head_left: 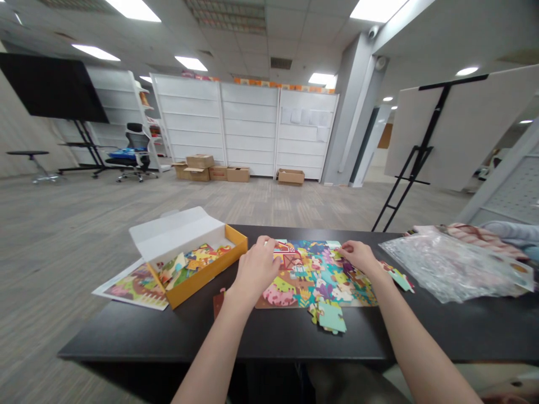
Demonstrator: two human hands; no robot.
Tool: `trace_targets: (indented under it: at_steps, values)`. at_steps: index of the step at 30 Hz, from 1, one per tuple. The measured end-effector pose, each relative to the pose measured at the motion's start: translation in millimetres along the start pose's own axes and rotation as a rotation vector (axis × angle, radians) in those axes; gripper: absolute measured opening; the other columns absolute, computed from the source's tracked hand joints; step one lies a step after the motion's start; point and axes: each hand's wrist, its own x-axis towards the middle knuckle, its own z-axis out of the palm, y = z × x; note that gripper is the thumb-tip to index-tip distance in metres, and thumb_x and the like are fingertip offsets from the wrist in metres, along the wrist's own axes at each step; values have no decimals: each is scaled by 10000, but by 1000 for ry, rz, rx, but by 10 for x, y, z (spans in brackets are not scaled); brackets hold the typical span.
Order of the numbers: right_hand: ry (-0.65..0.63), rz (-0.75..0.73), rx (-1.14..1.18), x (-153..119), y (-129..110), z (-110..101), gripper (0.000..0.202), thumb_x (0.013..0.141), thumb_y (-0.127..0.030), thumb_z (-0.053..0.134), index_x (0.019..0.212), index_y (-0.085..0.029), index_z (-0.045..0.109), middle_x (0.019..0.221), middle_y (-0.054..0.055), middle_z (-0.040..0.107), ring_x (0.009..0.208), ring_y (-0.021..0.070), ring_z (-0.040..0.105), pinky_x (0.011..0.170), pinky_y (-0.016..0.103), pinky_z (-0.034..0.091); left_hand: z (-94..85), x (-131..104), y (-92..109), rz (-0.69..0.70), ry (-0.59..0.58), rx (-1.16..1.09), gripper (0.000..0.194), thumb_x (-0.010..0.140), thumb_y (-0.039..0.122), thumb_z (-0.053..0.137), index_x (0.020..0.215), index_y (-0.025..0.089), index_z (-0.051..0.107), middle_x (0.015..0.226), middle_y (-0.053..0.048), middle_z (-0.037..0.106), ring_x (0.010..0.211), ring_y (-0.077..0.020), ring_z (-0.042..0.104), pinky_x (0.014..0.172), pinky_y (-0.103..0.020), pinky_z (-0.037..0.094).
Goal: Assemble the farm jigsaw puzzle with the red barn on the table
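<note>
A colourful jigsaw puzzle [314, 272] with a barn and animals lies on the black table, mostly joined together. My left hand [261, 269] rests at its upper left edge, fingers bent and thumb apart, with no piece visible in it. At the upper right, my right hand [357, 255] pinches at a puzzle piece [337, 253]; the fingers partly cover it. Loose pieces [332, 317] are heaped against the puzzle's front edge. More loose pieces [400, 279] lie to the right of my right wrist. Behind my left forearm, a brown-red piece [218, 302] is partly hidden.
Left on the black table [177, 339] stands an open yellow box [206, 280] with puzzle pieces inside, its white lid raised. Under it sticks out a printed picture sheet [135, 289]. Crumpled clear plastic bags [455, 264] lie at right, beside folded cloth [484, 238].
</note>
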Motion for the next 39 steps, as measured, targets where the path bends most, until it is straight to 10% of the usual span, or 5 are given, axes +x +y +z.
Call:
trace_targets:
  at_steps: [39]
  values:
    - [-39,21,-111,-92,-6,-32,390,839,-503,637,1028,-181,749,1045,119,760,976,277,700,744,297,478,-30,-15,-90,-5,-16,-25,247,948,296,485,1135,233,634,1239,-69,635,1056,-252,670,815,-353,530]
